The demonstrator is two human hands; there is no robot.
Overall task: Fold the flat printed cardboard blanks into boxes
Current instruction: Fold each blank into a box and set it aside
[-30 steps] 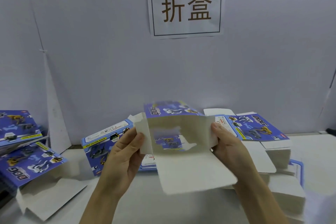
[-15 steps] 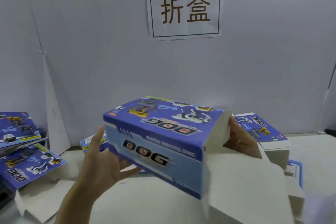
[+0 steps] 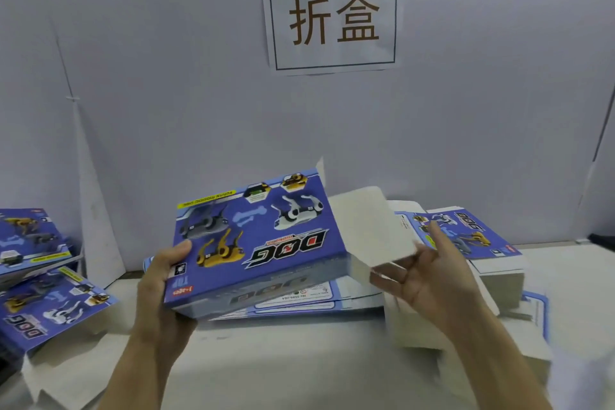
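I hold a blue printed "DOG" box [image 3: 256, 240] in the air above the table, its large printed face up and tilted toward me. My left hand [image 3: 163, 280] grips its left end, thumb on the top face. A white end flap [image 3: 372, 226] stands open at the right end. My right hand [image 3: 429, 276] is at that flap, fingers spread and touching its lower edge from beneath. Flat blue blanks [image 3: 466, 236] lie stacked behind my right hand.
More flat and half-opened blanks [image 3: 50, 303] lie at the left edge of the white table [image 3: 299, 376]. A further blank [image 3: 299, 299] lies under the held box. A paper sign [image 3: 332, 17] hangs on the grey wall behind.
The box has turned: its open white inside faced me, then a long side, now its large printed face is up. My right hand moved from behind the right end to under the flap.
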